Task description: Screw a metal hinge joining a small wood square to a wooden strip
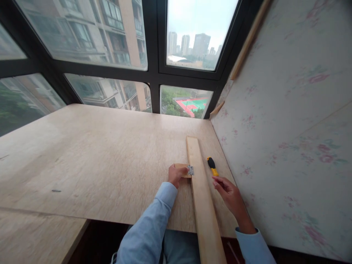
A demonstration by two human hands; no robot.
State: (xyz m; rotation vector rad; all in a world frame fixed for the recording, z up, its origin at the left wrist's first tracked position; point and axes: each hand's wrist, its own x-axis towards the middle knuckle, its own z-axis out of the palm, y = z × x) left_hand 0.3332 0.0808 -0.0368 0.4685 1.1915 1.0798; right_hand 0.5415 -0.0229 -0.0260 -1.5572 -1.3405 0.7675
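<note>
Hinge [190, 170] beside the left grip [176, 175], which clamps the short board [182, 165]; right grip [228, 194] at the screwdriver [211, 164], can't tell whether clamped; hinge silvery!

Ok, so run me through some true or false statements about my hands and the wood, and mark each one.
1. The left hand holds the small wood piece. True.
2. A metal hinge sits where that piece meets the long board. True.
3. The long board stands upright on its end. False: it lies along the tabletop and runs past the near edge.
4. The yellow-and-black tool is by the fingertips of the right hand. True.
5. The hinge is under the right hand. False: it is beside the left thumb.
</note>
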